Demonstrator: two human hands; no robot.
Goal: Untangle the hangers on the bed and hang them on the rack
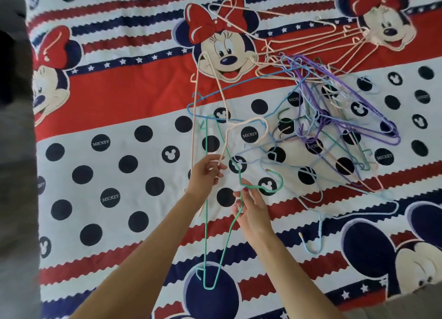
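A tangle of thin wire hangers [318, 127] in purple, blue, green and pink lies on the bed at the middle right. More pale pink hangers [311, 44] lie beyond it. My left hand [207, 173] pinches the lower end of a pink hanger [197, 98], whose hook curls to the right. My right hand [251, 211] holds a green hanger [206, 223] by its neck, just below the hook. The green hanger's long triangle reaches down toward me. A blue hanger [239, 84] crosses both of them. No rack is in view.
The bed [107, 170] wears a red, white and navy cartoon-mouse sheet with dots and stripes. A light blue hanger [318, 223] lies alone at the lower right. A grey strip [16, 199], perhaps floor or wall, runs down the left edge.
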